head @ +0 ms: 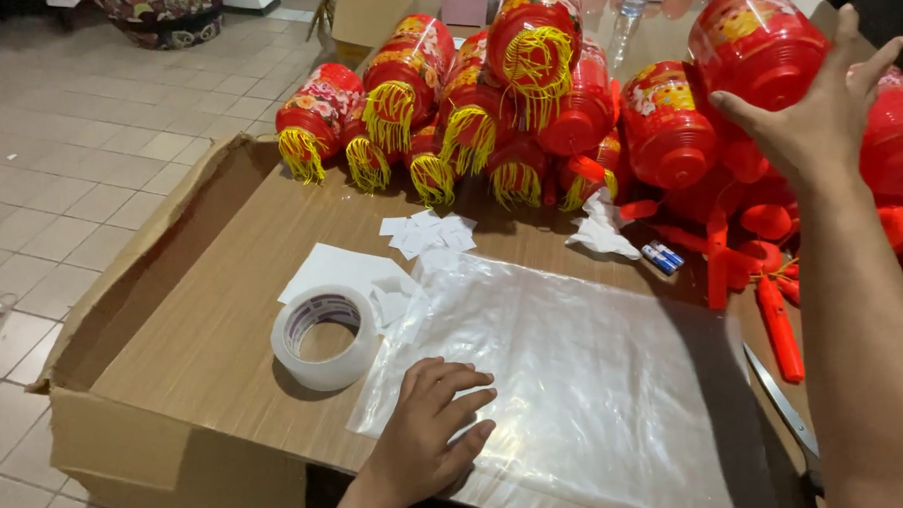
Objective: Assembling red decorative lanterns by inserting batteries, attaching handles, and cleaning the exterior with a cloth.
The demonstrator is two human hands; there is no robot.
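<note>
R hand (pixel 821 117): fingers spread on a red lantern (pixel 759 44) atop the lantern pile (pixel 497 105), not closed round it.
L hand (pixel 430 429): flat, open, pinning clear plastic bag (pixel 587 389) to bench (pixel 219 316).
Risk: lantern may slip from loose hold, toppling pile just beside R hand.
Risk 2: scissors (pixel 781 406) under R forearm, may snag.

A clear plastic bag (pixel 587 379) is laid flat on a cardboard sheet (pixel 218 346), and its near left corner is pressed down by the left hand (pixel 427 433), palm down with fingers spread. A red lantern (pixel 754 44) at the upper right is touched by the right hand (pixel 821 122), fingers open over its side. A roll of clear tape (pixel 326 337) is seen just left of the bag, beside white paper pieces (pixel 427 233). More red lanterns with yellow tassels (pixel 457 104) are stacked along the far edge. Scissors (pixel 786 416) are partly seen at the right.
</note>
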